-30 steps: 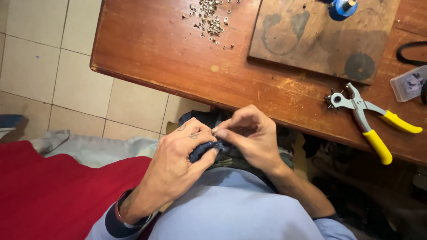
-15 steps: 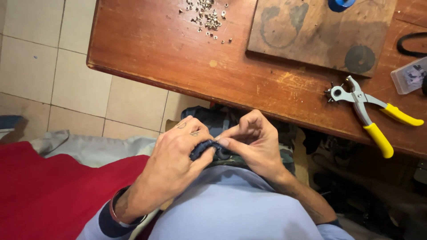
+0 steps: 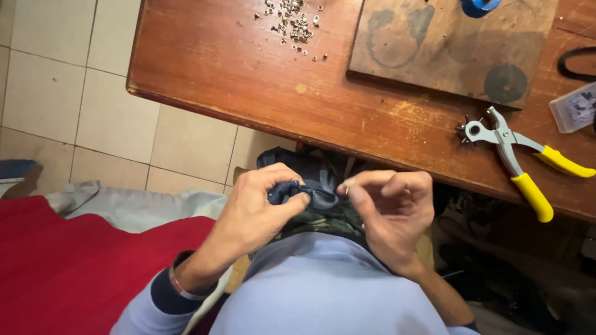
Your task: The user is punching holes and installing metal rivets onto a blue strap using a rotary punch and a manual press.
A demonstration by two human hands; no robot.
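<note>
We see the left hand (image 3: 264, 201) closed on a fold of dark blue fabric (image 3: 310, 192), thumb pressed against the curled fingers, pinching the cloth tight; the fabric lies in the lap just below the near edge of the wooden table (image 3: 248, 80), bunched over a camouflage-patterned garment (image 3: 323, 217). The right hand (image 3: 388, 208) sits just beside the fabric, below that same table edge, thumb and forefinger nipped together on something small and pale at the fingertips; what it is, we cannot tell. On the table, well above the hands, a scatter of small metal eyelets (image 3: 292, 22) lies near the far edge; to their right rests a worn wooden board (image 3: 447, 46). Towards the table's right end lie punch pliers with yellow handles (image 3: 515, 158), and beyond them a small clear plastic box (image 3: 574, 107). A red cloth (image 3: 68, 267) spreads left of the table, below it.
</note>
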